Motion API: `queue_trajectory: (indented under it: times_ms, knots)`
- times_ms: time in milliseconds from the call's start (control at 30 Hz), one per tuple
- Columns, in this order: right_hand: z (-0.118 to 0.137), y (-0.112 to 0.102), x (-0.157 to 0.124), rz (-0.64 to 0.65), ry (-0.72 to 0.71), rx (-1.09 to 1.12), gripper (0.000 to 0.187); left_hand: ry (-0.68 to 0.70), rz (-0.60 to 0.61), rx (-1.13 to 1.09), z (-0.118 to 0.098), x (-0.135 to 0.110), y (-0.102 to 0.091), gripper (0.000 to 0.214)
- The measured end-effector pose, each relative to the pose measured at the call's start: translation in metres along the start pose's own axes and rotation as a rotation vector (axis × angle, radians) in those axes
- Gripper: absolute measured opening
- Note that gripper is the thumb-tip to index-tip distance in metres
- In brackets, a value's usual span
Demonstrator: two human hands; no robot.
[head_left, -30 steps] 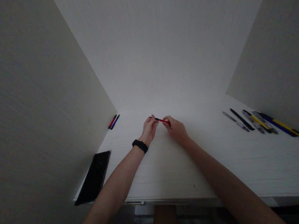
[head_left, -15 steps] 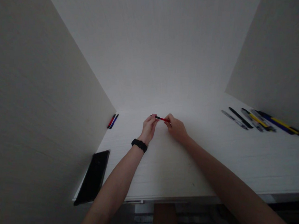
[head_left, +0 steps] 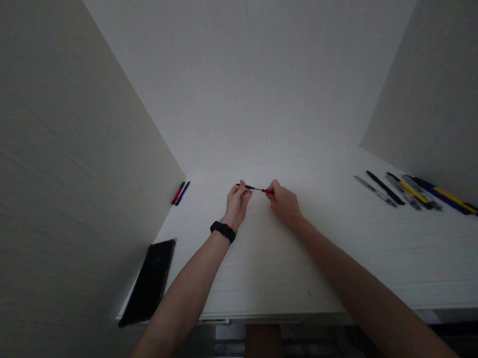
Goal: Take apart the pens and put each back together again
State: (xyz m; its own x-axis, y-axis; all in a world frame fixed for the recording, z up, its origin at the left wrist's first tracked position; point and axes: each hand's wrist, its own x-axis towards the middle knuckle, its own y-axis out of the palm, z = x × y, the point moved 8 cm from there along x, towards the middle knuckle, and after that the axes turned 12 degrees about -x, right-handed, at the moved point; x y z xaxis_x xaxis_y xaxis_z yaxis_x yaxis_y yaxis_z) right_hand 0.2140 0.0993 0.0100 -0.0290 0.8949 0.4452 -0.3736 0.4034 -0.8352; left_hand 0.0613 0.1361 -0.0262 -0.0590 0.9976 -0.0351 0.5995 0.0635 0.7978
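Both hands hold a thin red and black pen (head_left: 256, 189) just above the white desk (head_left: 299, 259), near its back middle. My left hand (head_left: 238, 203), with a black band on the wrist, pinches the dark left end. My right hand (head_left: 283, 203) pinches the red right end. A thin dark section shows between the two ends. Both hands are closed on the pen.
A red pen and a blue pen (head_left: 181, 192) lie by the left wall. A black phone (head_left: 150, 282) lies at the desk's front left edge. Several pens (head_left: 414, 192) lie in a row at the far right. Walls close in the desk on three sides.
The hands have drawn slightly apart along the pen, so a thin dark middle section now shows between the dark and red ends.
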Motion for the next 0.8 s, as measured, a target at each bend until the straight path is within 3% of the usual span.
queue_trajectory:
  times_ms: [300,600,700,800]
  knots:
    - [0.012,-0.005,0.000,-0.010,-0.136,-0.066,0.038,-0.002,0.003,0.000,0.000,-0.001,0.000,0.031]
    - [0.007,-0.009,0.002,-0.001,-0.049,-0.138,0.030,0.122,-0.111,-0.064,-0.006,0.005,-0.017,0.033]
    - [0.003,-0.010,0.004,-0.020,-0.020,-0.108,0.030,0.166,-0.097,0.030,-0.007,0.003,-0.014,0.034]
    - [0.000,-0.009,0.005,-0.034,-0.006,-0.075,0.031,0.236,-0.074,0.309,-0.014,-0.004,-0.006,0.031]
